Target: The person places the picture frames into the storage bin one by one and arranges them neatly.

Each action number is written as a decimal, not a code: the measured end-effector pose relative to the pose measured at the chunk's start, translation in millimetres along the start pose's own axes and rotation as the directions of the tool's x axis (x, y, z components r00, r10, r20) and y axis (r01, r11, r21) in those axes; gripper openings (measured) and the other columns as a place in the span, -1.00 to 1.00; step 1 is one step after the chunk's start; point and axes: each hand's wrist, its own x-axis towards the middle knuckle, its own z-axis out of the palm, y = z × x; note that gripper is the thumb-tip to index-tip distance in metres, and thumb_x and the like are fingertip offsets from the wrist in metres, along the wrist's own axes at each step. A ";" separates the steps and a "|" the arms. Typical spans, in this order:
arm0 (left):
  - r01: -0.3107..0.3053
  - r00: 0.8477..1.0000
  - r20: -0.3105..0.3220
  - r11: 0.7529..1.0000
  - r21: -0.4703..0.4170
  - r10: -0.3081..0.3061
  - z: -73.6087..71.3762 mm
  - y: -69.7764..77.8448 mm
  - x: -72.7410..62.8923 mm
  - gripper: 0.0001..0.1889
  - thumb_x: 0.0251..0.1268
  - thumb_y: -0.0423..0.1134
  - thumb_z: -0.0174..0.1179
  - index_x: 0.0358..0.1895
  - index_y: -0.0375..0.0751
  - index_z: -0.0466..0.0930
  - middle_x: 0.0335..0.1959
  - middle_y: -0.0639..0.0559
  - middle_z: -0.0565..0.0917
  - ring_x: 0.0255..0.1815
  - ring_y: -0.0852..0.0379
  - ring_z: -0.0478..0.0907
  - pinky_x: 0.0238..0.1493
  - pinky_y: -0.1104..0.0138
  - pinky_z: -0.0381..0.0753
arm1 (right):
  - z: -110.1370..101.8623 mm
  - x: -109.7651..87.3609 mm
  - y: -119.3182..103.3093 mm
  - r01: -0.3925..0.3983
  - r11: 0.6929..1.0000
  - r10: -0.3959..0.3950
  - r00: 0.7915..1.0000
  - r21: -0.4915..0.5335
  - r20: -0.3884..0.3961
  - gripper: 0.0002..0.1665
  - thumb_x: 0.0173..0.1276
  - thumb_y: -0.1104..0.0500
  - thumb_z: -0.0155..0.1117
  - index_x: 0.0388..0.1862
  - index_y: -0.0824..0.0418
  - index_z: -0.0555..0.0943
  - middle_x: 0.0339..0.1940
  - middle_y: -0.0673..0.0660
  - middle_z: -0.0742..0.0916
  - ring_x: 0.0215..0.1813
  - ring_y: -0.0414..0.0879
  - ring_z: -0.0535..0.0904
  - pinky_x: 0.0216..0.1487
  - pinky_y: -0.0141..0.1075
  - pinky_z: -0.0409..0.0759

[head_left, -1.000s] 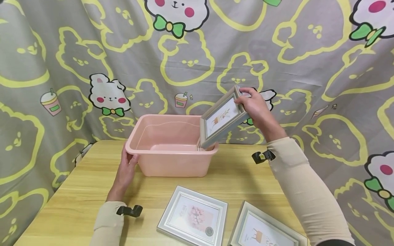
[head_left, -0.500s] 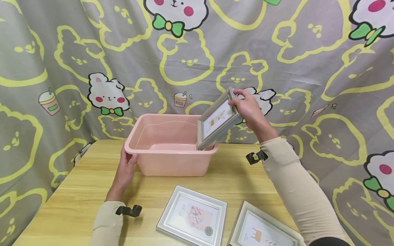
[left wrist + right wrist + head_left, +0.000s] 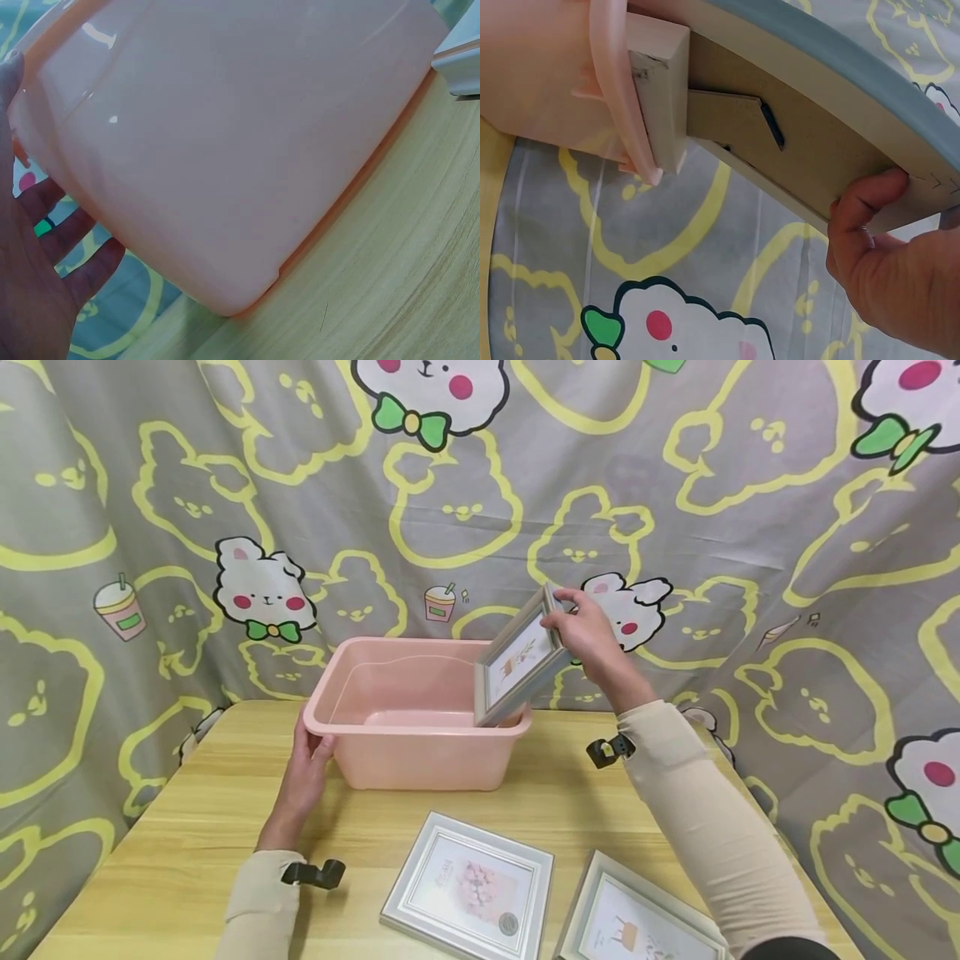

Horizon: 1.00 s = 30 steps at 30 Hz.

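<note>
A pink plastic bin (image 3: 420, 760) stands on the table. At its left end my left hand (image 3: 306, 777) holds the rim, with the thumb in front and the fingers round the side, as the left wrist view shows. My right hand (image 3: 592, 635) grips the upper end of a silvery picture frame (image 3: 520, 660) with a plant print. That frame leans tilted over the bin's right end, its lower end inside. In the right wrist view its brown back and stand (image 3: 727, 120) show. A pale block-like edge (image 3: 664, 97) sits by the bin's rim there, partly hidden.
Two more picture frames lie face up at the front: one with a pink blossom print (image 3: 468, 889), another with a plant print (image 3: 637, 922), cut off below. A patterned grey curtain (image 3: 450, 527) hangs right behind the wooden table (image 3: 187, 818).
My right hand has moved left and slightly down, carrying the picture frame further into the bin's right end. The left hand and the bin have stayed in place.
</note>
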 end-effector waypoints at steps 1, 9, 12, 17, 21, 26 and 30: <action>-0.002 1.000 0.002 1.000 -0.002 0.002 -0.1 -0.1 -0.1 -0.33 0.55 -0.26 -0.13 0.56 0.18 -0.22 0.52 -0.17 0.13 0.44 0.16 0.17 0.17 0.71 0.26 | 1.6 0.2 0.7 0.002 1.000 -0.002 1.000 -0.003 0.001 -0.32 0.34 0.18 0.12 0.45 0.06 0.27 0.17 0.26 0.52 -0.04 0.01 0.56 -0.22 -0.30 0.61; 0.002 1.000 0.002 1.000 0.023 -0.002 -0.7 0.7 1.0 -0.33 0.55 -0.22 -0.14 0.56 0.23 -0.24 0.53 -0.12 0.11 0.48 -0.05 0.12 0.13 0.70 0.29 | 12.6 3.1 4.2 -0.001 0.999 0.000 1.000 -0.046 -0.010 -0.30 0.31 0.17 0.13 0.45 0.05 0.28 0.13 0.27 0.54 -0.06 0.03 0.57 -0.17 -0.27 0.62; 0.005 1.000 0.004 1.000 0.026 -0.005 -1.0 0.7 1.0 -0.33 0.56 -0.22 -0.14 0.56 0.24 -0.24 0.54 -0.11 0.11 0.48 -0.07 0.12 0.12 0.71 0.29 | 16.8 3.4 4.1 -0.012 0.998 0.012 1.000 -0.060 -0.007 -0.29 0.31 0.16 0.14 0.46 0.02 0.27 0.11 0.26 0.54 -0.06 0.03 0.57 -0.14 -0.25 0.62; 0.002 1.000 0.001 1.000 0.021 -0.002 -1.0 0.3 0.2 -0.33 0.55 -0.23 -0.13 0.56 0.23 -0.23 0.53 -0.11 0.11 0.44 0.16 0.17 0.13 0.71 0.28 | 22.8 3.0 4.4 -0.021 0.996 0.021 1.000 -0.083 0.004 -0.27 0.30 0.15 0.16 0.46 -0.03 0.27 0.12 0.25 0.54 -0.02 0.04 0.55 -0.08 -0.19 0.62; -0.004 1.000 0.003 1.000 0.004 0.004 -0.6 0.6 0.7 -0.33 0.55 -0.24 -0.13 0.56 0.22 -0.21 0.53 -0.13 0.12 0.36 0.40 0.18 0.14 0.70 0.28 | 27.1 2.7 5.9 -0.009 0.991 0.008 1.000 -0.131 -0.008 -0.28 0.29 0.12 0.17 0.45 -0.05 0.28 0.17 0.24 0.55 0.02 0.05 0.55 -0.05 -0.14 0.63; -0.001 1.000 0.003 1.000 0.000 0.001 -0.4 0.7 0.9 -0.33 0.55 -0.24 -0.13 0.56 0.21 -0.21 0.52 -0.13 0.12 0.42 0.27 0.17 0.16 0.71 0.26 | 33.3 4.0 9.4 0.009 0.984 -0.010 1.000 -0.179 -0.004 -0.29 0.29 0.09 0.17 0.44 -0.06 0.28 0.17 0.21 0.58 0.01 0.05 0.57 -0.07 -0.13 0.62; 0.006 1.000 0.003 1.000 -0.015 -0.006 0.3 0.5 -0.2 -0.33 0.55 -0.25 -0.13 0.56 0.19 -0.22 0.53 -0.15 0.10 0.48 0.03 0.13 0.17 0.72 0.26 | 38.3 3.6 13.0 0.003 0.981 -0.005 1.000 -0.196 -0.009 -0.30 0.28 0.07 0.17 0.43 -0.08 0.30 0.18 0.20 0.58 0.02 0.05 0.57 -0.03 -0.09 0.62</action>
